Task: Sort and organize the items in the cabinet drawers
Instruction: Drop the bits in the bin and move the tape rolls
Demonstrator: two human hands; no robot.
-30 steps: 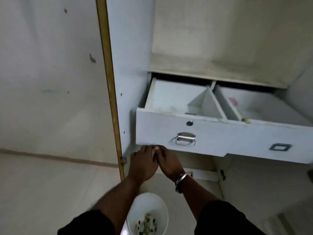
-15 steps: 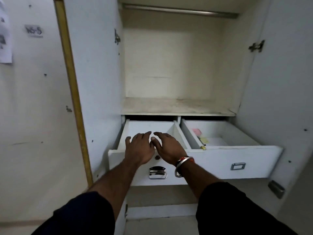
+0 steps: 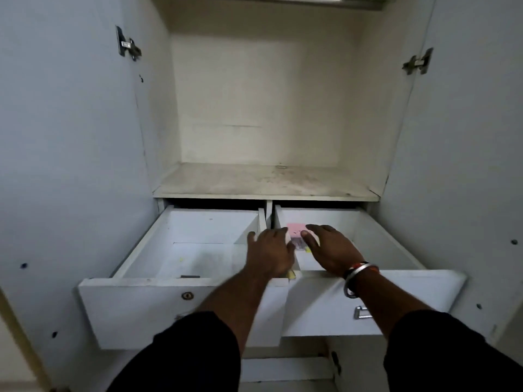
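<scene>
**Both drawers open, sorting barely begun**

Two white wooden cabinet drawers stand pulled out side by side below a dusty cream shelf [image 3: 268, 179]. The left drawer [image 3: 198, 222], at about 8 o'clock in the view, holds a pale sheet of lining paper [image 3: 198, 258] and a small dark thing at its front wall, too small to name. The right drawer [image 3: 382, 236], at about 4 o'clock, holds the loose items. A pink paper slip [image 3: 295, 229] lies near its left wall, with some small greyish pieces just below it that I cannot identify. A yellow object [image 3: 291, 274] sits in its front left corner.

The left hand [image 3: 268, 253] reaches across the wall between the drawers with its fingers straight and spread, the tips pointing to 1 o'clock at the pink slip. The right hand [image 3: 331, 250], with a silver metal bangle [image 3: 358, 274] on its wrist, hovers flat and spread at 3 o'clock from the slip. Neither hand visibly pinches anything. Whether the fingertips touch the slip, I cannot tell.

By my reading, opening the drawers is done. The items are still ungathered, so grouping, placing and closing the drawers all remain.
</scene>
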